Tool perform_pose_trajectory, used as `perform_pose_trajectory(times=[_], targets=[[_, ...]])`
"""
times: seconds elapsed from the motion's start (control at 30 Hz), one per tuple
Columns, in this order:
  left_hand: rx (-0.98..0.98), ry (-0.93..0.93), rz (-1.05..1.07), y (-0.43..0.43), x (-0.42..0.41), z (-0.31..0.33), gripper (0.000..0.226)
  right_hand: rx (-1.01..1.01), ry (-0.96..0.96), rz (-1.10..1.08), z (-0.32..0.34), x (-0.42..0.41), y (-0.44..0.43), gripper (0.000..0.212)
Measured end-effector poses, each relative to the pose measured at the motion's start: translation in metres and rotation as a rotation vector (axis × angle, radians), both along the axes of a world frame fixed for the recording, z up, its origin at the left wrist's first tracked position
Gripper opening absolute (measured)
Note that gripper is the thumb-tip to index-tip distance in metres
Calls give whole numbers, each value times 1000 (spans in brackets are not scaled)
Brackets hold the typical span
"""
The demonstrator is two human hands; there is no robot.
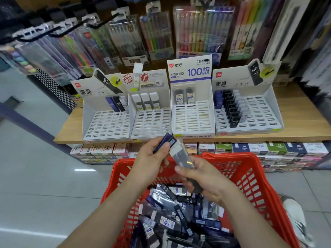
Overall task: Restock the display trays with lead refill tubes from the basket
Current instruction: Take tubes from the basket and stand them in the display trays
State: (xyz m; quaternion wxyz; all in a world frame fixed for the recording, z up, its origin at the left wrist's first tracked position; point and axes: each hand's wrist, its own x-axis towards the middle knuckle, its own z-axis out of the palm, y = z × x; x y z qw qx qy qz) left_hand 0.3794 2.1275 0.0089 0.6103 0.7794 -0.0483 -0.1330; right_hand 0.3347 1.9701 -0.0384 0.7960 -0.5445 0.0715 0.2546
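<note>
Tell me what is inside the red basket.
A loose heap of lead refill tubes, dark blue, black and clear, lying criss-cross. The heap covers the basket floor and any lower layers; the right hand hides part of the far side.

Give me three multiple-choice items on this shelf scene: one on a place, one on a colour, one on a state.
1. Which tray is fullest? A far left; B second from left; C far right.
2. The basket is: A red; B green; C blue.
3. The left hand is: A open, empty; B holding a blue tube; C curled, empty.
Answers: C, the far right tray holds long rows of tubes, the others only a few. A, its walls are red. B, it grips the tube above the basket.
</note>
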Motion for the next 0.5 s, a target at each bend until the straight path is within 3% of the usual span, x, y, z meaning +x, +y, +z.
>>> perform_pose_trajectory(times=[0.2,0.37,0.5], targets=[[-111,142,-21,-7,6,-1,26,185,56,-350,8,11,-7,28],[17,101,-235,-24,-4,1,26,47,-20,-482,17,21,-4,22],[120,74,-119,-23,0,-4,30,20,6,-492,18,23,-1,19]])
